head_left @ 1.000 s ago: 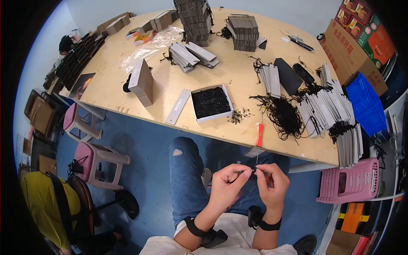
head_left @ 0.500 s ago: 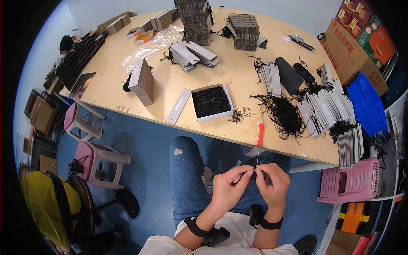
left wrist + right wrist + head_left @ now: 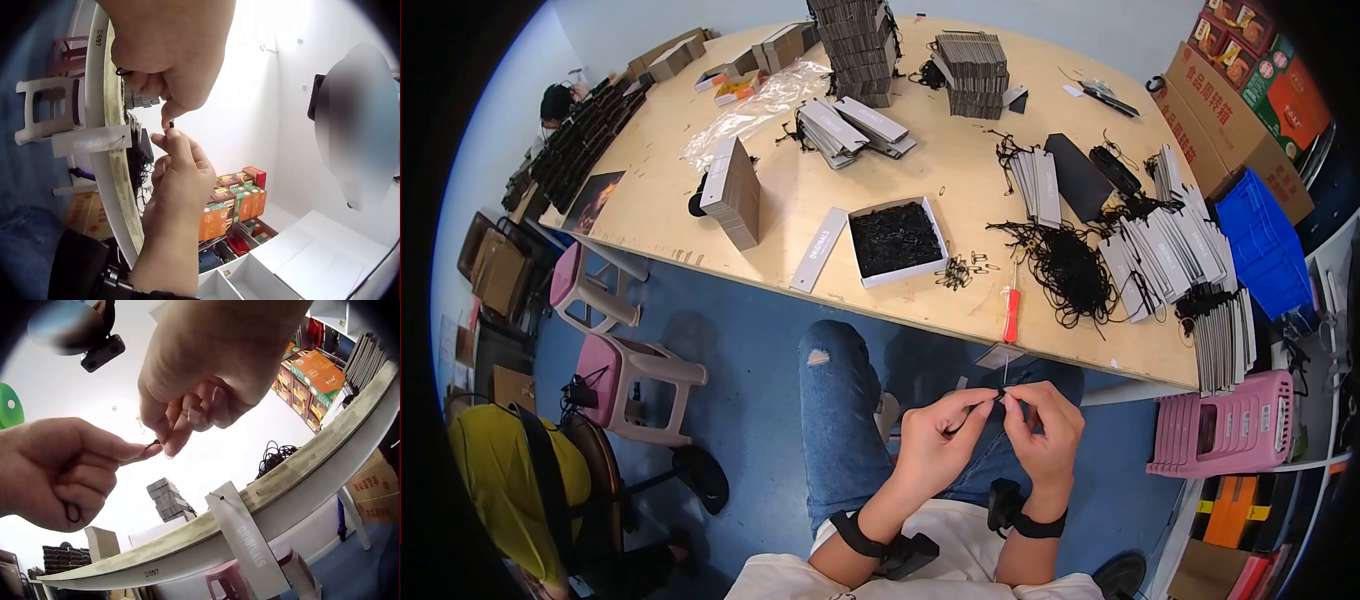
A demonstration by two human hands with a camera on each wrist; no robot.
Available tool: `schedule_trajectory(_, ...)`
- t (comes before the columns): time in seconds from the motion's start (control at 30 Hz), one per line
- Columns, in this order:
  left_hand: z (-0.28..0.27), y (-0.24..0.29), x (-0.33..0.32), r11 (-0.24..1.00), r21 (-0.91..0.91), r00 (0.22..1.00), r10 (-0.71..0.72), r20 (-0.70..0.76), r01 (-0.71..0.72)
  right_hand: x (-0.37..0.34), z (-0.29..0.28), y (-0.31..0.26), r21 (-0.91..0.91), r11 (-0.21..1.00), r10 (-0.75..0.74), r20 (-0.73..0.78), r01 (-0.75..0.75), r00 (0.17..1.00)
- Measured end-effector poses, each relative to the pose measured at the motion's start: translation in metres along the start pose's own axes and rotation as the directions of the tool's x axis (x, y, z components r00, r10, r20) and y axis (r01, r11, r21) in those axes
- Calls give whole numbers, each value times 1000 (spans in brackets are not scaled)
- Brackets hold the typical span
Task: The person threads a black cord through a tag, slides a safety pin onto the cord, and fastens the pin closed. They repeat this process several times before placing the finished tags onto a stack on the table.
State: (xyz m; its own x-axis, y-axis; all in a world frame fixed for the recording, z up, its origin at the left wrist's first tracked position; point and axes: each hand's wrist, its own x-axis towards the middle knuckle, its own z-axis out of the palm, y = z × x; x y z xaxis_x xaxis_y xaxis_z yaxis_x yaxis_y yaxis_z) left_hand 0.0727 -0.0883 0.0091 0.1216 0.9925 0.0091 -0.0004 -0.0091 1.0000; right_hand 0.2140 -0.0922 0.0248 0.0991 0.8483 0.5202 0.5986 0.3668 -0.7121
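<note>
My left hand point(image 3: 935, 440) and right hand point(image 3: 1045, 435) meet fingertip to fingertip over my lap, just off the table edge. Between thumb and forefinger, the left hand pinches a thin black cord point(image 3: 152, 444); a small loop of it point(image 3: 73, 512) sticks out from its curled fingers in the right wrist view. The right hand point(image 3: 206, 375) pinches the cord's end, which its fingertips mostly hide. Beyond them, a grey tag point(image 3: 247, 540) printed ORIGINALS hangs at the table edge. A red-handled tool point(image 3: 1012, 316) lies close by on the table.
On the table point(image 3: 800, 215) stand a white box point(image 3: 908, 277) of black pieces, small metal clips point(image 3: 968, 271), a black cord tangle point(image 3: 1070, 280) and bundled grey tags point(image 3: 1160, 260). Stacked tags point(image 3: 855, 60) rise at the back. Pink stools point(image 3: 600, 385) stand left, a pink crate point(image 3: 1225, 430) right.
Both hands stay in nearly the same place, fingertips together. Only small finger movements show at the pinched cord; the things on the table have not moved.
</note>
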Motion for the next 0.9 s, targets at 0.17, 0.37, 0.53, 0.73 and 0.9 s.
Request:
schedule_trajectory(0.17,-3,1,1,999,46,1000,24,19,-25,-2,2,2,17,1000,14,-15,-13,1000)
schedule_trajectory(0.37,-6,5,1,998,59,999,-7,43,5,-1,2,1,19,999,26,-10,-26,1000)
schedule_trajectory(0.53,-2,1,1,998,59,1000,25,-10,-24,-3,1,3,39,999,2,35,-4,999)
schedule_trajectory(0.73,-2,2,1,953,259,982,178,-59,-157,-3,-2,-2,51,996,74,10,-74,997)
schedule_trajectory(0.9,-1,-6,1,772,501,887,462,-20,-391,-3,-2,-1,-18,1000,-15,56,16,998)
